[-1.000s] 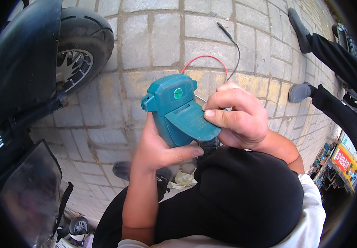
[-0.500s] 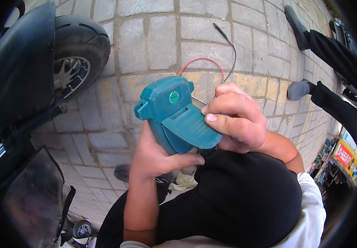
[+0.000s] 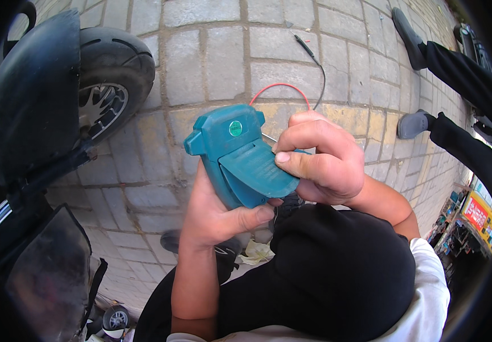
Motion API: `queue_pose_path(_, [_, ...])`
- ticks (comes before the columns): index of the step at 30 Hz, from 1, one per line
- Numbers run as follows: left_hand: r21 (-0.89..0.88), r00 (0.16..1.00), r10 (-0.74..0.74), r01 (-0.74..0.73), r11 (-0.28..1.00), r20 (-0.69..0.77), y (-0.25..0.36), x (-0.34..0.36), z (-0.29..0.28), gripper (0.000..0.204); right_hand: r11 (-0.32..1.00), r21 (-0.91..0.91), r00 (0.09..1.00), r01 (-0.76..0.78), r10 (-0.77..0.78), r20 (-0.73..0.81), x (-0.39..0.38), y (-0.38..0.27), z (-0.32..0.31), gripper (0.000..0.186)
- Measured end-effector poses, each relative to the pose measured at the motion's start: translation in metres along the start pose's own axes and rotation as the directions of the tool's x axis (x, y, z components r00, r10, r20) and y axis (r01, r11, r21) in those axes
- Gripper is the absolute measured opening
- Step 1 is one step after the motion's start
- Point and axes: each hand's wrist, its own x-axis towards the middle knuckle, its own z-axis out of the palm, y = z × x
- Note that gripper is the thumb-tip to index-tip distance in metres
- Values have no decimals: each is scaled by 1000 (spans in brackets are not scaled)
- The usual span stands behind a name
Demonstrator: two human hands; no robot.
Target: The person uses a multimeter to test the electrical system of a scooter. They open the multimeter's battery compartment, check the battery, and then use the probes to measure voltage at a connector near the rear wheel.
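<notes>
A teal multimeter (image 3: 227,128), back side up with a round green sticker, is held over my lap. My left hand (image 3: 214,214) wraps its lower left side, thumb along the bottom edge. The meter's hinged stand flap (image 3: 260,171) is tilted out from the back. My right hand (image 3: 328,162) pinches this flap's right edge between thumb and curled fingers. A thin metal rod (image 3: 268,137) shows between the meter and my right fingers; its other end is hidden. Beyond the meter, a red test lead (image 3: 280,85) loops over the paving, and a black probe (image 3: 303,44) lies farther off.
A scooter wheel (image 3: 106,85) with a dark fender stands at the left. Another person's legs (image 3: 462,74) in dark trousers and grey shoes are at the right. A crumpled pale leaf or wrapper (image 3: 256,252) lies by my shoe. Brick paving (image 3: 186,57) spreads around.
The multimeter and both hands have shifted slightly left. My right hand keeps its pinch on the tilted-out flap.
</notes>
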Motion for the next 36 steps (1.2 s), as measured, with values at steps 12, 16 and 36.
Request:
queue_pose_path(12, [14, 986, 162, -162, 987, 25, -11, 1, -12, 73, 983, -96, 988, 156, -156, 12, 3, -5, 6, 24])
queue_pose_path(16, [-58, 987, 158, -160, 985, -31, -17, 0, -11, 75, 975, -107, 980, 197, -194, 35, 5, -6, 9, 22])
queue_pose_path(36, [-375, 992, 7, 41, 926, 125, -20, 7, -17, 66, 952, 59, 954, -300, 299, 31, 12, 0, 12, 28])
